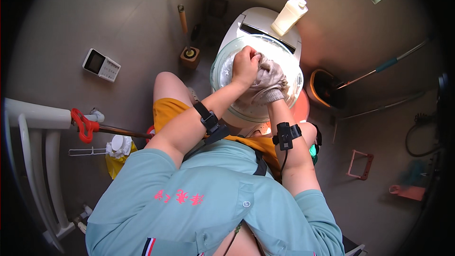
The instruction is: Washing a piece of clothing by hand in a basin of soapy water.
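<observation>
My left hand point(245, 65) grips a wet beige cloth point(272, 73) above a clear basin point(221, 55). A ribbed cuff point(274, 95) of the fabric encircles my right wrist point(277, 104); the right hand itself is covered by the cloth, so its fingers are hidden. Whitish suds or water show inside the basin, partly washed out by bright light. Under the basin is a white toilet point(234, 30). A cream plastic bottle point(289, 16) stands at its back.
A toilet brush in a holder point(189, 58) is left of the toilet. An orange-rimmed bucket point(314, 90) with a long-handled pole point(385, 64) stands right. A white radiator point(39, 113) is at far left, near a red-handled rod point(122, 130). A white-framed device point(102, 65) is on the left wall.
</observation>
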The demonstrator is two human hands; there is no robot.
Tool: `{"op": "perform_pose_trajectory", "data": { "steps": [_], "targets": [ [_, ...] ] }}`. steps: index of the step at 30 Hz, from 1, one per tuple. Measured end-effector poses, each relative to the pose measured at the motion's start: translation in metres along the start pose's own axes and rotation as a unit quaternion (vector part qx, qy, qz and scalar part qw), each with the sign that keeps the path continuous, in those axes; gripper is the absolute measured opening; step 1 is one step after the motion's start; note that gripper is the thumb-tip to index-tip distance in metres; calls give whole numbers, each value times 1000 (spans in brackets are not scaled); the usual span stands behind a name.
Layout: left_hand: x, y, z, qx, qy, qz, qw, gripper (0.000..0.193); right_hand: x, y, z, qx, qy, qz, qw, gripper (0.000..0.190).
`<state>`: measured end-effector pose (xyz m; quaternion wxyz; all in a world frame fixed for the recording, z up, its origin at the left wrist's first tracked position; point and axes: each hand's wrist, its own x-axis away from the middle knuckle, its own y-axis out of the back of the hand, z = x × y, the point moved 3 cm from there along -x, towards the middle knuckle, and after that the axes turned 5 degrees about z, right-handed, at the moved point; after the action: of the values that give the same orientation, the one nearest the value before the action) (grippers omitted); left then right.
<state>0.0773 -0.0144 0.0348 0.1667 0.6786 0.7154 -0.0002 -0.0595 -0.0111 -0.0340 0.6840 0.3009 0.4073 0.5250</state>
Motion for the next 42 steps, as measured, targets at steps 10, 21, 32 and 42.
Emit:
{"op": "perform_pose_trajectory", "data": {
  "steps": [10,21,32,42],
  "targets": [
    [29,-34,-22,256,74,269,926,7,-9,-34,-37,-236,13,113,965,22],
    [34,-30,-37,424,182,426,779,13,0,-15,-36,-145,16,67,987,46],
    [2,-10,24,-261,-111,150,947,18,17,77,73,24,-119,254,960,58],
    [11,-16,-18,26,-107,212,971,14,13,27,17,-171,69,34,982,25]
  ]
}}
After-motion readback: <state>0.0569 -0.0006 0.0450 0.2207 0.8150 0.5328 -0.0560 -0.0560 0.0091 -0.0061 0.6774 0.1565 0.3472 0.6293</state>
